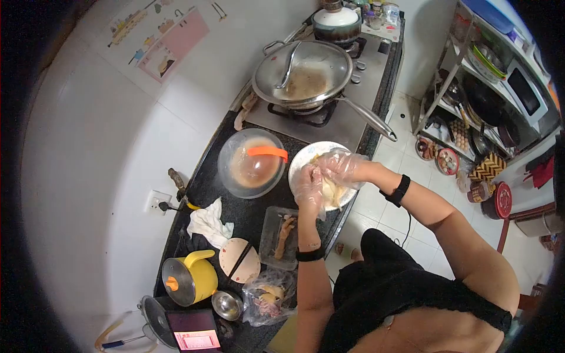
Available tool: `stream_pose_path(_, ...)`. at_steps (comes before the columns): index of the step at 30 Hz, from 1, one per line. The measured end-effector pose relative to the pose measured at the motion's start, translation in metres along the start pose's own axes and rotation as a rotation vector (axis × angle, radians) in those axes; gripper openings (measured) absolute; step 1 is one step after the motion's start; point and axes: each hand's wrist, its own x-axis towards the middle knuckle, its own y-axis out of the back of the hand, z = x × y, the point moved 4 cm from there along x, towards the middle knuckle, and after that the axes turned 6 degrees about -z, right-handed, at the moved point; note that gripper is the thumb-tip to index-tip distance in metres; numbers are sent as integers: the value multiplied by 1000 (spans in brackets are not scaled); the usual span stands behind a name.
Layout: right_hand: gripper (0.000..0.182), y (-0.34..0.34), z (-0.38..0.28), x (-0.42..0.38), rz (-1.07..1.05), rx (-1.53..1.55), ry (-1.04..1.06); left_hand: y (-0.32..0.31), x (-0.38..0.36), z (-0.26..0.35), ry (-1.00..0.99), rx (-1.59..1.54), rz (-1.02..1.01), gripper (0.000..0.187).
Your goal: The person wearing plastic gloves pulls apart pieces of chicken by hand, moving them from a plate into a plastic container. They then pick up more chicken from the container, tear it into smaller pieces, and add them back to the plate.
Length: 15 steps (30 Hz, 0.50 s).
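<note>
Both of my hands wear clear plastic gloves and meet over a white plate [298,160] at the counter's edge. On the plate lies pale, yellowish food [333,193], partly covered by the hands. My left hand [310,182] is curled at the plate's left side, its fingers on the food. My right hand [338,166] reaches in from the right with bent fingers, also on the food. What exactly is between the fingers is hidden. Left of the plate stands a clear bowl [231,179] of cloudy liquid with an orange-handled tool [268,151] in it.
A lidded pan [302,76] sits on the stove, its handle pointing toward the plate. Nearer are a plastic tray [271,238], a plate with chopsticks [238,259], a yellow kettle [200,276], a bagged item [268,297] and a white cloth [210,223].
</note>
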Motion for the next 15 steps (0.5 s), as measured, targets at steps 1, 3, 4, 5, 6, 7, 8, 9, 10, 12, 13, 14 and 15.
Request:
stream_pose_path(1,22,-4,4,1,3,1,-1,0,-1,4,12,-155,3,10)
stream_pose_path(3,28,-15,16,2,-45,161,-94,-1,0,6,-23,-136,35,10)
stream_pose_path(4,28,-16,16,0,-41,158,-97,-1,1,8,-54,-120,72,10)
stream_pose_path(5,29,-18,18,-2,-11,173,-155,-4,0,10,-59,-123,69,10)
stream_pose_path(6,29,-19,18,-5,19,185,-212,-5,-2,12,-51,-176,120,9)
stream_pose_path(7,29,-24,18,-7,20,176,-212,-5,-3,15,-44,-231,174,8)
stream_pose_path(8,30,-28,21,-9,86,233,-206,-6,-4,18,-51,-239,179,8)
stream_pose_path(9,31,-31,24,-10,150,288,-197,-4,-6,25,-5,-278,208,7)
stream_pose_path(10,31,-36,27,-10,145,275,-190,-3,-8,29,43,-317,240,5)
stream_pose_path(12,34,-35,26,-8,168,246,-253,-3,-11,36,49,-331,301,5)
stream_pose_path(13,34,-30,20,-6,162,238,-242,-2,-12,37,62,-336,351,4)
stream_pose_path(14,34,-26,16,-7,99,227,-286,-3,-14,30,-43,-308,380,4)
stream_pose_path(15,35,-23,10,-5,36,216,-330,-4,-11,16,-45,-307,393,4)
